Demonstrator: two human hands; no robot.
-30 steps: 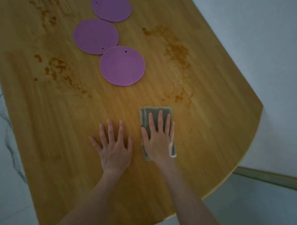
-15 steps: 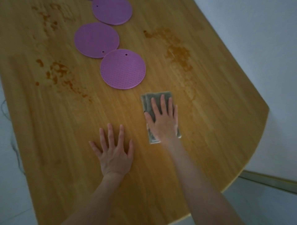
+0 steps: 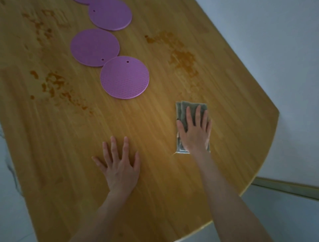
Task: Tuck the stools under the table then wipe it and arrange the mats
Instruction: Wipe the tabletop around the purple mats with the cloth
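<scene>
A folded grey-green cloth [image 3: 191, 106] lies on the wooden table [image 3: 51, 138], and my right hand [image 3: 194, 133] presses flat on top of it, fingers spread. My left hand [image 3: 120, 165] rests palm-down on the bare wood to the left of the cloth, holding nothing. Three round purple mats sit beyond: the nearest mat [image 3: 124, 77] overlaps the middle mat [image 3: 94, 47], and a farther mat [image 3: 110, 14] lies behind. Orange-brown stains [image 3: 183, 58] mark the wood just beyond the cloth. More stains [image 3: 53, 84] lie left of the mats.
The table's curved edge [image 3: 269, 141] runs close to the right of the cloth, with a pale wall and a floor strip [image 3: 284, 188] beyond it. A further purple mat [image 3: 82, 1] shows only as a sliver at the top. No stools are in view.
My right hand slid the cloth away from me, then to the right. The smears that lay just ahead of the cloth are gone. My left hand stayed in place.
</scene>
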